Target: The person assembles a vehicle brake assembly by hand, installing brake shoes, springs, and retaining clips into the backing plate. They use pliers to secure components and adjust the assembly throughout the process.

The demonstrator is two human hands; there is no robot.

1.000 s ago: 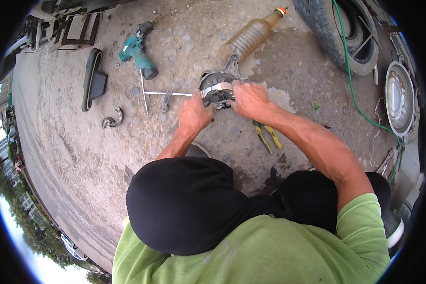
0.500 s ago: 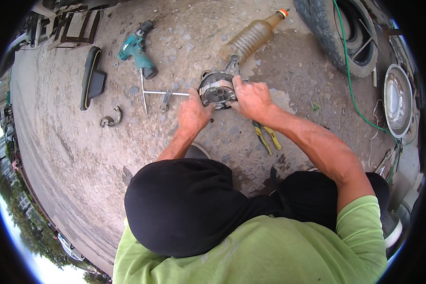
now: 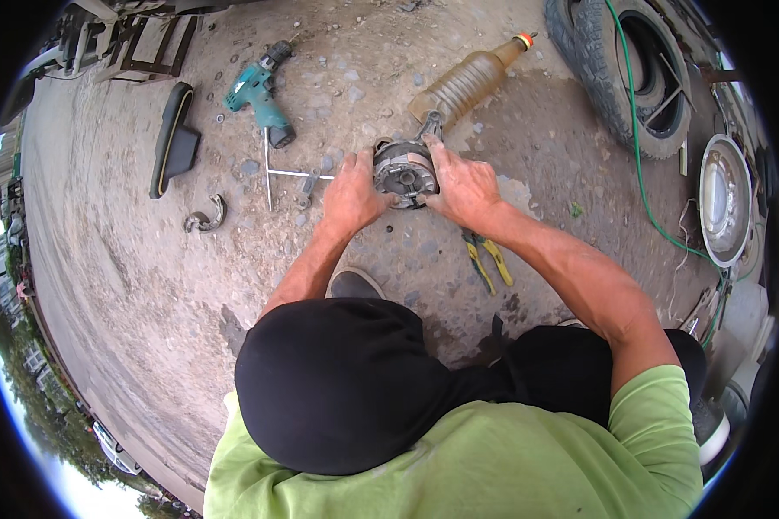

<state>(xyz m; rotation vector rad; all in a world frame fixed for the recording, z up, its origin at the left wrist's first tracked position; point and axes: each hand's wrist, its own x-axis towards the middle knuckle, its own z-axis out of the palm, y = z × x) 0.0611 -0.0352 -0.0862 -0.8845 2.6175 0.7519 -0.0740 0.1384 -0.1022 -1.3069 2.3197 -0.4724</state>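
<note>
Between my hands is a round, dirty metal drum brake plate (image 3: pixel 406 176) with curved brake shoes round its hub and an arm at the far side. My left hand (image 3: pixel 352 192) grips its left rim, fingers over the far edge and thumb at the near edge. On the right rim, my right hand (image 3: pixel 466 186) has its thumb low and fingers toward the arm. Yellow-handled pliers (image 3: pixel 488 258) lie on the ground below my right wrist. A metal T-handle wrench (image 3: pixel 270 171) lies left of my left hand, next to a small metal lever (image 3: pixel 307 189).
A teal cordless drill (image 3: pixel 260 97), a black padded part (image 3: pixel 172 143) and a loose brake shoe (image 3: pixel 206 214) lie to the left. Beyond the plate rests a brown plastic bottle (image 3: pixel 467 84). At right are tyres (image 3: pixel 610 73), a green hose (image 3: pixel 637 147) and a metal basin (image 3: pixel 725 201).
The brake plate has turned flatter, showing more of its hub and shoes. My left hand has shifted up along its rim. The whole view has moved slightly.
</note>
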